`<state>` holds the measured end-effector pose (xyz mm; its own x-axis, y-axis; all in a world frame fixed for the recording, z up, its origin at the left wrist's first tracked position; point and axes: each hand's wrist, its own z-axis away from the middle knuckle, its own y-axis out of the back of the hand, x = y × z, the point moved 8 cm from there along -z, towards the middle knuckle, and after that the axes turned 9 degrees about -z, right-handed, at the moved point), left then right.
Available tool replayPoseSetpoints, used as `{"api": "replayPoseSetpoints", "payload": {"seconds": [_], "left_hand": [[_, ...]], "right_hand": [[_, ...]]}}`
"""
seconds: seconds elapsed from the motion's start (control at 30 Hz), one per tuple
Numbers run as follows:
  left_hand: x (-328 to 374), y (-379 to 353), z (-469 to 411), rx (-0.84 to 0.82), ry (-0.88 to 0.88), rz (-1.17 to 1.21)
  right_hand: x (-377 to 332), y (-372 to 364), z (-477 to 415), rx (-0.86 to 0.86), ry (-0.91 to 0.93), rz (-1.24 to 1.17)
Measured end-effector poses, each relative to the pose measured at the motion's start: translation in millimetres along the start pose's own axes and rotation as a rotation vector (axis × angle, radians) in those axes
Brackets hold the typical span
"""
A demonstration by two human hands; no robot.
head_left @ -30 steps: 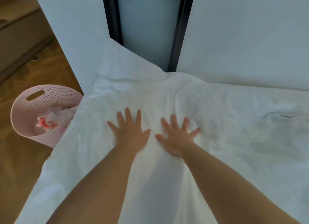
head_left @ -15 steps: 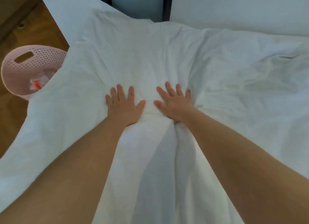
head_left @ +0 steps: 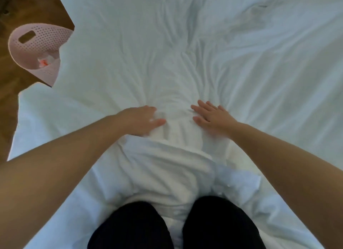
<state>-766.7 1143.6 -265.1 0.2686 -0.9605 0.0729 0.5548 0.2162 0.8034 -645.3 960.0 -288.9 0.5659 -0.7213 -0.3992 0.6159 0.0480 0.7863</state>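
The left hand (head_left: 143, 119) bunches the rumpled white sheet (head_left: 241, 72) in curled fingers, the right hand (head_left: 213, 117) presses it flat-fingered, near a pink basket (head_left: 39, 36) on the wooden floor (head_left: 11, 104).

A wooden floor (head_left: 27, 5) in a warm brown tone is showing at the upper left corner and running down the left edge of the view. A pink perforated basket (head_left: 37, 39) with a slot handle is standing on that floor, just beside the bed (head_left: 259, 63), and is holding a crumpled white-and-red item (head_left: 44, 61). The bed is filling the remainder of the view. Soft, even light is falling across the scene.
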Motion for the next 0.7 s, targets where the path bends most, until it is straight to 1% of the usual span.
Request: {"api": "replayPoseSetpoints", "payload": {"seconds": [0.1,0.17,0.23,0.3,0.33,0.37,0.4,0.47,0.5,0.53,0.6,0.67,0.7], "left_hand": [[5,-9,38,0.019,-0.051,0.036],[8,-9,72,0.098,-0.152,0.077],[9,-13,104,0.199,-0.257,-0.025],[1,-23,123,0.306,-0.280,-0.199],[-2,-27,125,0.351,-0.254,-0.270],[-5,-29,122,0.390,-0.202,-0.322],[-7,-26,118,0.448,-0.143,-0.340],[-7,-11,107,0.514,-0.034,-0.322],[-7,1,100,0.549,-0.006,-0.325],[-10,14,93,0.585,0.022,-0.315],[-26,49,83,0.674,0.109,-0.253],[-50,89,81,0.790,0.227,-0.200],[-61,110,82,0.853,0.277,-0.185]], "right_hand": [[-18,-16,54,-0.076,-0.031,-0.078],[-29,-27,90,-0.116,-0.064,-0.174],[-38,-36,124,-0.136,-0.106,-0.352],[-43,-43,152,-0.173,-0.097,-0.476],[-42,-45,161,-0.192,-0.088,-0.457],[-37,-47,167,-0.192,-0.089,-0.369],[-28,-47,171,-0.172,-0.111,-0.229],[-7,-37,171,-0.098,-0.199,0.052],[-1,-26,168,-0.031,-0.240,0.125],[2,-11,163,0.061,-0.269,0.144],[-8,36,148,0.298,-0.271,0.100],[-31,89,126,0.512,-0.219,0.092],[-45,113,113,0.591,-0.184,0.097]]}}
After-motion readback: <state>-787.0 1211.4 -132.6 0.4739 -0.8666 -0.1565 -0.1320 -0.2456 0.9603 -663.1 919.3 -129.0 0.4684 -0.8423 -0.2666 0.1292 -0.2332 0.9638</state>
